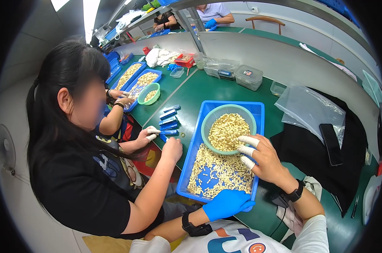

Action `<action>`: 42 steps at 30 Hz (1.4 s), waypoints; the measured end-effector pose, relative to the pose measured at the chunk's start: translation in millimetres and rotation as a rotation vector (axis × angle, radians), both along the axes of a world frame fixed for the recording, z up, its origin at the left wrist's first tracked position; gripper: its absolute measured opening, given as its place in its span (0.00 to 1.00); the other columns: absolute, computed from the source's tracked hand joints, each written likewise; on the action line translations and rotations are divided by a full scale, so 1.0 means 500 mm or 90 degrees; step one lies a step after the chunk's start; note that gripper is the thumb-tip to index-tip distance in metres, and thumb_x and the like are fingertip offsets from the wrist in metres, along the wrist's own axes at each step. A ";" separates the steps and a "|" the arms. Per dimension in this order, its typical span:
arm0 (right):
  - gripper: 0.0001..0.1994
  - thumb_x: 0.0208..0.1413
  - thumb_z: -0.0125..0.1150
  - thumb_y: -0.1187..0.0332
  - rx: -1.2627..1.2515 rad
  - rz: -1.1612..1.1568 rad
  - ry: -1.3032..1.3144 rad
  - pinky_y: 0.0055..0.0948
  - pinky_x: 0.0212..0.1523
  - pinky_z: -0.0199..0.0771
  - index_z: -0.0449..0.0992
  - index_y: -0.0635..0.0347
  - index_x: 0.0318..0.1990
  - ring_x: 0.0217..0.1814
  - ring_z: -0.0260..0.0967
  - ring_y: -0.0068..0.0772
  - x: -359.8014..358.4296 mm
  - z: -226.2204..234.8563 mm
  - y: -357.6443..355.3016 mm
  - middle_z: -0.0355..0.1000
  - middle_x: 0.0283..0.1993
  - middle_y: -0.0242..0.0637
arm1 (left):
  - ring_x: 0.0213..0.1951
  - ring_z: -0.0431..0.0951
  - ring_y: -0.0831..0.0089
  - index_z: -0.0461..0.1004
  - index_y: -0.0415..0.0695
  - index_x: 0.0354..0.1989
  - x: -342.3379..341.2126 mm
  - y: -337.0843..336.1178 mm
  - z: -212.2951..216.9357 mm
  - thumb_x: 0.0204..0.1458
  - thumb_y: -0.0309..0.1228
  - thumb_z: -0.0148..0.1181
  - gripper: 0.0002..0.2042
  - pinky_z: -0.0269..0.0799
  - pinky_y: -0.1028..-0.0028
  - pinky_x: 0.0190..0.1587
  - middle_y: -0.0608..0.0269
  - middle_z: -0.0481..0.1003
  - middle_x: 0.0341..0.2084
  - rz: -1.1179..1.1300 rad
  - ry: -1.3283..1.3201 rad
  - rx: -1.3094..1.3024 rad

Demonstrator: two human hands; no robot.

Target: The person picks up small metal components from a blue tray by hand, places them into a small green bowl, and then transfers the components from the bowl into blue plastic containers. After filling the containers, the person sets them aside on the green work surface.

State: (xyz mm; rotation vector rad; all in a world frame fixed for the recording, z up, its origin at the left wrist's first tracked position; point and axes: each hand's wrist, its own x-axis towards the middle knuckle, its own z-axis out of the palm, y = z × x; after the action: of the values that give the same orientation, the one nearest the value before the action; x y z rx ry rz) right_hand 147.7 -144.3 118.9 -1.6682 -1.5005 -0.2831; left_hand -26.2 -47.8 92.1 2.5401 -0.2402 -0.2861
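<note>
A blue tray (262, 126) lies on the green table in front of me, its floor covered with small pale-gold metal pieces (224, 175). At its far end a light green bowl (205, 128) stands inside, full of the same pieces (228, 130). My right hand (264, 161), white finger cots on several fingers, reaches over the bowl's right rim with its fingers apart and nothing visible in them. In a blue glove, my left hand (228, 205) grips the tray's near rim by the right corner; its fingertips are partly hidden.
A co-worker on my left holds a blue item (165, 138) beside a row of blue boxes (169, 120). Farther left stand more trays (145, 79) and a green bowl (149, 93). On my right lie a black cloth (300, 147), plastic bags (311, 111) and a phone (331, 144).
</note>
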 end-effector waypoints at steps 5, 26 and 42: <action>0.14 0.46 0.65 0.72 -0.011 0.004 0.010 0.47 0.56 0.64 0.76 0.61 0.43 0.54 0.66 0.49 -0.005 -0.005 0.004 0.68 0.55 0.43 | 0.21 0.75 0.56 0.74 0.44 0.25 -0.003 0.016 -0.009 0.57 0.44 0.53 0.16 0.69 0.62 0.24 0.52 0.74 0.20 0.094 -0.068 -0.032; 0.14 0.46 0.64 0.71 -0.097 0.128 0.047 0.39 0.48 0.72 0.77 0.60 0.43 0.49 0.71 0.44 -0.058 -0.032 0.037 0.73 0.50 0.39 | 0.25 0.67 0.74 0.69 0.43 0.42 0.026 0.093 -0.044 0.64 0.41 0.45 0.13 0.58 0.80 0.19 0.61 0.70 0.30 0.769 0.241 -1.479; 0.07 0.49 0.57 0.65 -0.379 0.054 -0.175 0.43 0.35 0.74 0.79 0.56 0.31 0.36 0.74 0.49 -0.007 -0.026 0.586 0.75 0.30 0.43 | 0.24 0.67 0.77 0.70 0.47 0.43 0.030 0.077 -0.099 0.61 0.42 0.48 0.13 0.55 0.83 0.17 0.63 0.71 0.29 0.544 0.233 -1.459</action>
State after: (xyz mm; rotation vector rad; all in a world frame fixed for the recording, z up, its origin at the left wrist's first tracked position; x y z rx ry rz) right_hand 144.1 148.9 105.8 -2.0766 -1.9928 -0.0112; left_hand -11.3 -9.1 42.5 0.1566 0.4572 0.0070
